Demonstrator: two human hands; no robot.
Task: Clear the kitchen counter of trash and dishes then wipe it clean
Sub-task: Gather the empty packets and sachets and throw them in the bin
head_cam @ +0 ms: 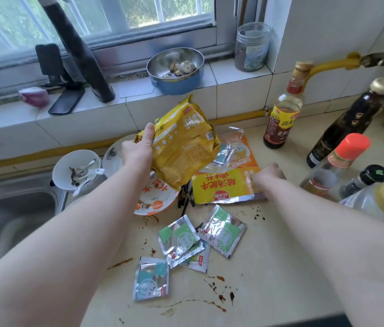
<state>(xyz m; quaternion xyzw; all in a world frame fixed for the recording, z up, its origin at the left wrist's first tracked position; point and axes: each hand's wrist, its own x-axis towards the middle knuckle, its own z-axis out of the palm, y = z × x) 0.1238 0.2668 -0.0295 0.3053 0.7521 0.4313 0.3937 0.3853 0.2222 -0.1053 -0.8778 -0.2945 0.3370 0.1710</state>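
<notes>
- The left hand holds a crumpled yellow noodle bag up off the counter at the centre of the frame, thumb and fingers closed round its left edge.
- The right hand is down on the right edge of a flat orange seasoning packet, centre right. It is blurred, so I cannot tell whether it has pinched the packet or only touches it.
- I'd say the best move is to pinch that foil edge, lift it flat, and tuck it into the bag so one hand carries both.
- A clear wrapper lies on the packet's far end and may slide off with it.
- Black chopsticks and a patterned plate lie just beside the packet's left edge.
- Bottles, one a red-capped bottle, crowd the right edge near the reaching forearm, so it could easily knock them.
- Torn silver sachets and brown sauce stains are lower centre, and a dirty white bowl is at left.
</notes>
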